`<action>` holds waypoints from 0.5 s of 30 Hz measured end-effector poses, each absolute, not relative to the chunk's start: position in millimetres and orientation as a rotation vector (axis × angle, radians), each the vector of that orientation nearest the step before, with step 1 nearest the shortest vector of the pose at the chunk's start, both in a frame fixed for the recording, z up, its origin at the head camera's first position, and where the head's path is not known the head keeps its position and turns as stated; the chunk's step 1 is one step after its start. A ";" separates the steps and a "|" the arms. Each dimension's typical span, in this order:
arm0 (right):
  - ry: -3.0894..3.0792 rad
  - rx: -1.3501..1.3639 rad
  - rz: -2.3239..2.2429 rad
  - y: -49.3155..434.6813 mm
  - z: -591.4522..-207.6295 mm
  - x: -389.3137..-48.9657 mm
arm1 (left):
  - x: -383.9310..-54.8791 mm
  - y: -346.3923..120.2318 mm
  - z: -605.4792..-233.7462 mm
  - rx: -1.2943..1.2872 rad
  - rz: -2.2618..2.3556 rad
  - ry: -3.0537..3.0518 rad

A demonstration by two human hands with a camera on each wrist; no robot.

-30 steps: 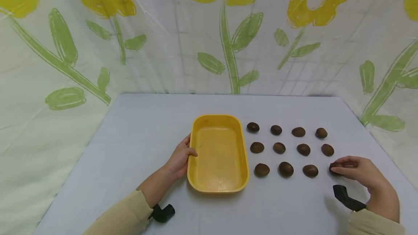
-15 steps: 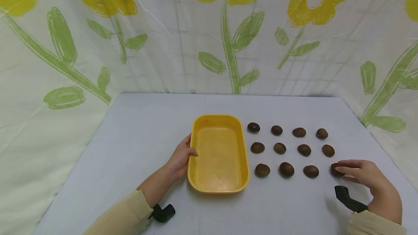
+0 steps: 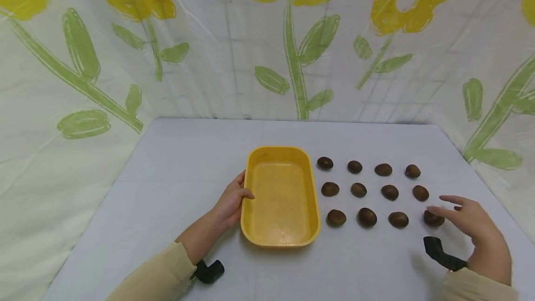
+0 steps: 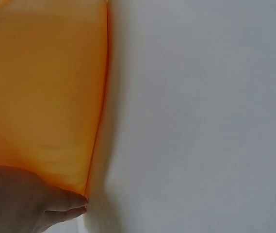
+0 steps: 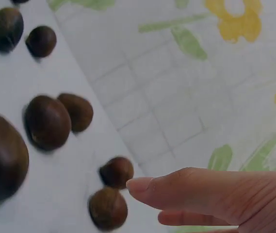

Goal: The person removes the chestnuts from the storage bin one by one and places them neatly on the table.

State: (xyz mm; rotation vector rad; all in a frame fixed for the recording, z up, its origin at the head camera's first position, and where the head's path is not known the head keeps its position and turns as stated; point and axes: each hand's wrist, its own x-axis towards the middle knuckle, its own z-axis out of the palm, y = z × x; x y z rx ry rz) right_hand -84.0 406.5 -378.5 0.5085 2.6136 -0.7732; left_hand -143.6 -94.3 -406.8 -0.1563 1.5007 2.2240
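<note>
My left hand [image 3: 229,206] grips the left side of a yellow plastic tray [image 3: 280,203], thumb over the rim and the other fingers outside and below it. The left wrist view shows the tray's wall [image 4: 45,97] and the pinching fingers [image 4: 65,199]. Nothing lies in the tray. Over at the right, my right hand [image 3: 476,222] hovers by the chestnut [image 3: 434,220] at the right end of the nearest row. Its thumb and forefinger are spread, and the thumb overlaps that chestnut in the head view. In the right wrist view the thumb [image 5: 176,190] is extended, holding nothing.
Brown chestnuts stand in three rows right of the tray, such as one in the back row [image 3: 324,163] and one in the middle row [image 3: 358,190]. They rest on a white table [image 3: 188,152]. A flower-printed curtain [image 3: 209,59] hangs behind it.
The right hand's fingers have come off the corner chestnut and spread apart, rising slightly. That chestnut has shifted a little to the right since the first frame. The left hand and tray stay put.
</note>
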 end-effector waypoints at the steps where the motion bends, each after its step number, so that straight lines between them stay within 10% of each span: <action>1: 2.666 0.472 -0.740 399.1 -374.3 -85.2 | -144.2 -94.7 -405.7 -0.159 2.221 1.494; 15: 3.164 -0.141 -0.376 212.6 -287.0 -105.8 | -149.7 -105.3 -349.2 0.251 1.924 2.023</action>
